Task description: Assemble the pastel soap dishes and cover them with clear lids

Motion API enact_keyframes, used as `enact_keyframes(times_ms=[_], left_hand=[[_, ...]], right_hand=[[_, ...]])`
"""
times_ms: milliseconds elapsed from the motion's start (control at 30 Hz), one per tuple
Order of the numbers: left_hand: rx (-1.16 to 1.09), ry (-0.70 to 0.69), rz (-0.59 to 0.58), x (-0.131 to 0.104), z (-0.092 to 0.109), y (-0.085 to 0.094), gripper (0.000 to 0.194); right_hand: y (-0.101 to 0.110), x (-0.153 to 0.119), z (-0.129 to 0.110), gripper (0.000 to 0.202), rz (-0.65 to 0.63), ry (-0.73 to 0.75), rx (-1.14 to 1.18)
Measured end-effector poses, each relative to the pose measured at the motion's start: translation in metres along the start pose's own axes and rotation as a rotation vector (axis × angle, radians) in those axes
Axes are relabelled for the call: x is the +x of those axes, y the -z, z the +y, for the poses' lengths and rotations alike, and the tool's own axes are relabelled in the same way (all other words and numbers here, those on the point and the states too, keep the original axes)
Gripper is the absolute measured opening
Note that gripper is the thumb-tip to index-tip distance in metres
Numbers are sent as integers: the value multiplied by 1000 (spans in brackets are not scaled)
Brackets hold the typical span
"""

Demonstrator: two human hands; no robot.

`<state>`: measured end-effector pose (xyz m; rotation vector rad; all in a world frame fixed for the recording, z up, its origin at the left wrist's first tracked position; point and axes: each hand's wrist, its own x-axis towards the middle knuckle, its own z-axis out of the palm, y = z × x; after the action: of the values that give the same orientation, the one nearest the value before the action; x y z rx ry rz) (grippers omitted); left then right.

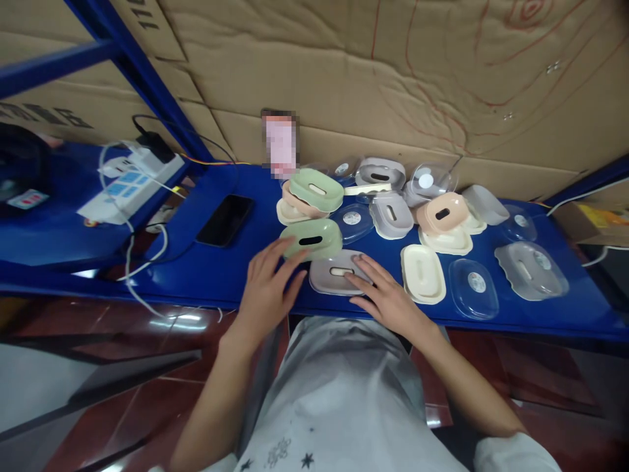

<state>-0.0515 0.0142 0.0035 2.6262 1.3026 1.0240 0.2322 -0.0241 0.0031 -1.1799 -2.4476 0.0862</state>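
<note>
My left hand [268, 285] reaches in from the left with its fingers apart, touching or just over the front left edge of a green soap dish [331, 237] with a dark slot. In front of that dish lies a grey-mauve soap dish [322, 282] with a pale bar in its middle. Over its right end rest the outstretched fingers of my right hand [386, 292]. Whether either hand presses on a dish I cannot tell. To the right are a cream insert [423, 274] and a clear lid [474, 288] with a round sticker.
Behind, more dishes crowd together: a green one [316, 189], a grey one [392, 215] and a peach one [443, 214]. A grey dish under a clear lid [531, 271] lies far right. Left are a dark phone [225, 220] and a power strip [130, 190] with cables.
</note>
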Motion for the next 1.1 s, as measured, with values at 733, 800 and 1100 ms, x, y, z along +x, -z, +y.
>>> enact_keyframes(times_ms=[733, 800, 1100], left_hand=[[-43, -50, -143, -5, 20, -12, 34], [-56, -24, -122, -12, 21, -14, 30], [-192, 74, -43, -31, 9, -12, 33]], right_hand=[[11, 79, 87, 70, -90, -28, -203], [4, 95, 91, 63, -105, -17, -214], [23, 80, 76, 54, -109, -23, 24]])
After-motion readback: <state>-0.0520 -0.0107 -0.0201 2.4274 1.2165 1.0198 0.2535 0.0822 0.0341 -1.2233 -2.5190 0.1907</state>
